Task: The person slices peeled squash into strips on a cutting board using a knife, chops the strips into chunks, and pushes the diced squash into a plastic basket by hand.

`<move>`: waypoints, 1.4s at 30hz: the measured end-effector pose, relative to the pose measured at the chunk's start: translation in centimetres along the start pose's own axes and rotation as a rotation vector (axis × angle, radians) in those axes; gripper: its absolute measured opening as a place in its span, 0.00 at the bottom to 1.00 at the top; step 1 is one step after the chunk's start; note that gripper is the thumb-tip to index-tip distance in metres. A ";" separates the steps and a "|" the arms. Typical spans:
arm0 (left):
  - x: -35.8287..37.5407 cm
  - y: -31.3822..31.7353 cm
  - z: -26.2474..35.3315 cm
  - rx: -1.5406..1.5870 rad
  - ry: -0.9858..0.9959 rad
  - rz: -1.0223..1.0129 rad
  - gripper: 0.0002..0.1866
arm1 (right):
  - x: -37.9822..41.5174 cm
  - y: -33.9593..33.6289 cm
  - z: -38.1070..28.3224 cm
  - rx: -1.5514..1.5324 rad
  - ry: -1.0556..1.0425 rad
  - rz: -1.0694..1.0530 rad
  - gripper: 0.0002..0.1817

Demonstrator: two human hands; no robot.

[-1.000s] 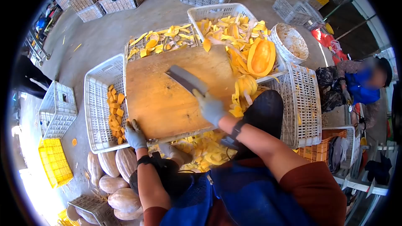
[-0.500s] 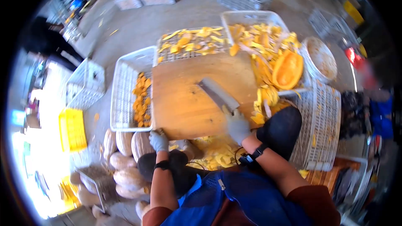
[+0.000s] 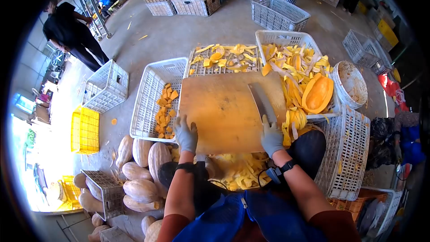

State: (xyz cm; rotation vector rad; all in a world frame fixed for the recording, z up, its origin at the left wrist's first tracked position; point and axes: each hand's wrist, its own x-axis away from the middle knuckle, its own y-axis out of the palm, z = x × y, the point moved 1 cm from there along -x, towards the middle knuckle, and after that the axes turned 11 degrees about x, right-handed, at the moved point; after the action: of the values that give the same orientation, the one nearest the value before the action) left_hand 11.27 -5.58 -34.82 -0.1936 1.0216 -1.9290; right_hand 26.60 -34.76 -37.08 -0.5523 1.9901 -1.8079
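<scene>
A wide-bladed kitchen knife lies over the right part of the wooden cutting board, its blade pointing away from me. My right hand, in a grey glove, is closed round the handle at the board's front right corner. Fingers apart, my gloved left hand is at the board's left edge near the front corner and holds nothing. Just left of it, orange pumpkin chunks lie in a white crate. A hollowed pumpkin half rests on peels to the right of the board.
Pumpkin peels fill a crate behind the board, and more peels lie below its front edge. Whole pumpkins are piled at the left. A white bucket stands at the right. A person in dark clothes stands far left.
My left hand has moved from the board's front left corner up along its left edge, fingers now spread. The knife has turned to point more straight away. The view has shifted.
</scene>
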 end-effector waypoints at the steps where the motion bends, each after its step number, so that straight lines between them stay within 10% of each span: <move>1: -1.5 0.8 0.6 0.028 0.063 -0.004 0.24 | -0.6 -0.4 -0.1 -0.001 -0.018 -0.049 0.30; 5: -8.7 6.4 1.9 0.160 0.338 -0.041 0.21 | -3.4 -4.5 0.7 -0.192 -0.098 -0.104 0.23; 10: -15.4 10.9 5.9 0.228 0.433 -0.121 0.18 | -12.6 -5.0 11.2 -0.048 0.291 -0.013 0.16; 12: -18.3 10.7 8.1 -0.002 0.167 -0.395 0.27 | -15.6 -3.2 16.1 -0.173 0.326 0.203 0.20; 14: -21.2 20.2 0.9 0.010 0.554 0.001 0.35 | -16.4 -0.1 20.0 -0.314 0.313 0.319 0.34; 16: -21.8 20.0 3.1 -0.047 0.318 -0.186 0.29 | -15.1 3.4 21.7 -0.034 0.722 -0.132 0.34; 21: -24.7 17.5 6.8 -0.094 0.085 -0.389 0.22 | -17.1 1.2 18.6 0.068 0.948 -0.306 0.37; 32: -25.6 13.6 3.4 0.141 0.159 -0.127 0.14 | -15.2 1.2 20.2 -0.003 0.684 0.115 0.27; 38: -23.8 4.4 -6.6 -0.229 -0.022 0.233 0.41 | -12.8 -1.5 27.9 -0.966 0.882 0.249 0.17; 42: -17.4 2.9 -5.7 0.019 0.031 0.062 0.39 | -12.3 4.9 29.6 -0.825 0.730 0.356 0.15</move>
State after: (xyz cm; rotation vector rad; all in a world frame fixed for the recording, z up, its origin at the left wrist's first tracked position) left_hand 20.19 10.63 -36.14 -0.1207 1.0175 -1.8899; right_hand 52.68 -52.58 -44.25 0.3258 3.0734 -0.9672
